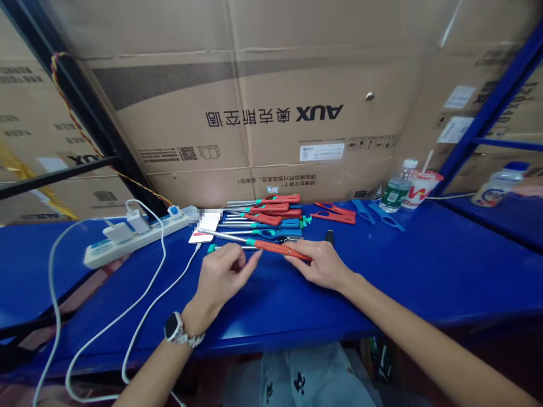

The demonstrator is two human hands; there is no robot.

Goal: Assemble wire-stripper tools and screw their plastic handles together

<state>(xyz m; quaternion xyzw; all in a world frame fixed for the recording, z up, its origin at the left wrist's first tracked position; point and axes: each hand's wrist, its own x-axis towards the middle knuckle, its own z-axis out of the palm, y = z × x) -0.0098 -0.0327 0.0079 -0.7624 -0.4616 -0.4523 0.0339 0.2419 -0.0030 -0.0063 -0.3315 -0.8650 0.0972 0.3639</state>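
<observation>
My right hand (318, 263) is closed round the red handle of a long-nosed lighter (271, 247), whose metal tube points left and slightly up. Beside its teal collar is my left hand (227, 271), thumb stretched out and the other fingers curled; whether it pinches anything small is hidden. Behind the hands lie several more lighters, some with red handles (275, 208) and some with blue handles (282, 224), their tubes to the left. Red handle shells (337, 213) and blue handle shells (386, 216) rest farther right.
A white power strip (139, 236) with plugs and white cables (144, 297) lies at left. A white card (206, 226) is near the tube tips. At back right stand a water bottle (395, 191), a cup (418, 189) and another bottle (498, 185). Cardboard (271, 79) backs the blue table (297, 316).
</observation>
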